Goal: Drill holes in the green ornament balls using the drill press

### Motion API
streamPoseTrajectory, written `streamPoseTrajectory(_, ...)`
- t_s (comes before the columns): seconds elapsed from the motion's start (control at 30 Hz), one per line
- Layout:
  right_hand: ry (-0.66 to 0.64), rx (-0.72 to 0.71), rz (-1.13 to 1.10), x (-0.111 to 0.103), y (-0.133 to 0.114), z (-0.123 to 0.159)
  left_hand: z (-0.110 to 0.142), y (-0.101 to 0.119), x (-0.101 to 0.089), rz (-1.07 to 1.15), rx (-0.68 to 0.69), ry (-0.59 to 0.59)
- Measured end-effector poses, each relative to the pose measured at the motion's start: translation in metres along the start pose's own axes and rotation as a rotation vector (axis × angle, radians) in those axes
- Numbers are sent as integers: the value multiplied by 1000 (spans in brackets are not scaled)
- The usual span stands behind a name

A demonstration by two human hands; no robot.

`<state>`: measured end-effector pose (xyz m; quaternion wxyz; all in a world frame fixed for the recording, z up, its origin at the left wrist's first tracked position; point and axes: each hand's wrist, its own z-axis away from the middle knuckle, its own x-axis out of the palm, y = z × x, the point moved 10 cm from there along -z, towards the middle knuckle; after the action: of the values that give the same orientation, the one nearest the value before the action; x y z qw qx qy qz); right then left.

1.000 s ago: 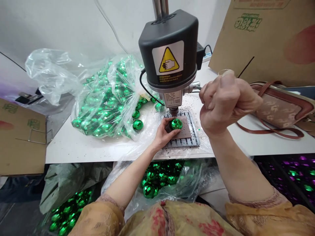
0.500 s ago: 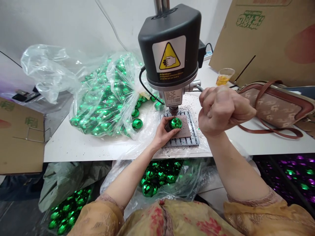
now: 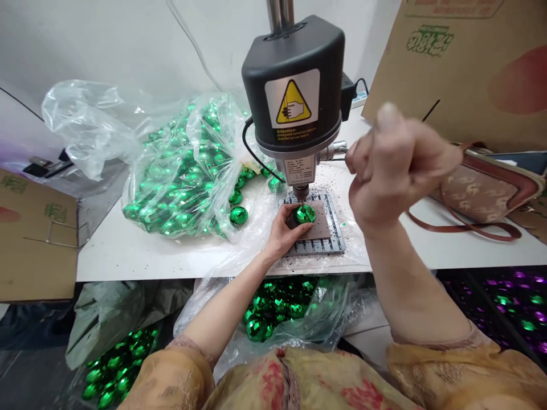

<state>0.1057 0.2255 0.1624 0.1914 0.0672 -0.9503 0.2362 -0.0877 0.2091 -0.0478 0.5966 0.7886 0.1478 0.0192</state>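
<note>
My left hand (image 3: 284, 230) grips a shiny green faceted ball (image 3: 306, 214) between thumb and fingers. The ball rests on a brownish pad (image 3: 319, 226) on the slotted metal base (image 3: 337, 242) of a small drill press (image 3: 294, 85). Directly above the ball is the chuck (image 3: 301, 192), with a thin bit reaching down to its top. Raised at the right of the machine, my right hand (image 3: 395, 165) is closed around the press's feed lever (image 3: 339, 149); most of the lever is hidden by the fingers.
A clear plastic bag (image 3: 179, 171) of green balls lies left on the white table (image 3: 128, 259), with a loose ball (image 3: 238, 214) beside it. More green balls (image 3: 280, 307) sit below the table edge. A brown-strapped handbag (image 3: 482, 188) and cardboard box (image 3: 461, 68) stand right.
My right hand has swung upward and a little to the right, turning the lever. The chuck sits slightly nearer the ball, and the bit shows now. My left hand stays put.
</note>
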Motion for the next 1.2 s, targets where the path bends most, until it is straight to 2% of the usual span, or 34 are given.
streamPoseTrajectory(0.03,40,-43,-67,1,-6,-9,1,3,-4,-34,1,41)
streamPoseTrajectory(0.13,13,-67,-157,16,-9,-30,18,23,-23,-183,44,182)
streamPoseTrajectory(0.2,-9,-37,-159,20,-4,-34,41,44,-35,-287,136,192)
streamPoseTrajectory(0.27,-31,-9,-136,20,1,-33,74,64,-38,-384,275,82)
streamPoseTrajectory(0.37,-36,7,-105,17,5,-31,142,74,-31,-579,526,-204)
streamPoseTrajectory(0.4,-27,14,-100,16,6,-30,167,66,-26,-671,574,-332)
streamPoseTrajectory(0.43,-13,24,-97,14,7,-30,189,50,-21,-761,559,-471)
streamPoseTrajectory(0.5,12,37,-100,12,9,-30,223,5,-18,-898,359,-724)
streamPoseTrajectory(0.53,20,38,-105,12,8,-30,237,-14,-18,-946,245,-813)
streamPoseTrajectory(0.6,19,34,-105,13,6,-30,256,-36,-18,-1030,117,-908)
streamPoseTrajectory(0.67,31,47,-77,13,3,-29,259,-32,-11,-1105,171,-932)
streamPoseTrajectory(0.73,55,67,-55,12,1,-27,247,-9,-3,-1123,340,-885)
streamPoseTrajectory(0.77,71,68,-54,12,0,-26,234,9,-2,-1110,446,-819)
streamPoseTrajectory(0.83,74,40,-76,12,-3,-26,198,47,-13,-1082,637,-598)
streamPoseTrajectory(0.87,66,21,-93,13,-4,-26,175,62,-25,-1088,688,-459)
streamPoseTrajectory(0.9,67,3,-106,13,-5,-26,148,72,-40,-1117,682,-325)
streamPoseTrajectory(0.93,63,-10,-116,13,-5,-26,119,75,-58,-1171,618,-203)
streamPoseTrajectory(1.0,59,-32,-127,12,-3,-27,62,62,-95,-1332,359,-61)
streamPoseTrajectory(1.03,57,-45,-125,12,-3,-27,38,51,-110,-1405,220,-42)
streamPoseTrajectory(1.1,37,-76,-129,13,-4,-28,6,27,-130,-1505,5,-90)
streamPoseTrajectory(1.13,27,-88,-135,14,-5,-28,-4,18,-134,-1523,-53,-124)
streamPoseTrajectory(1.2,18,-90,-140,15,-6,-28,-14,14,-132,-1467,-51,-146)
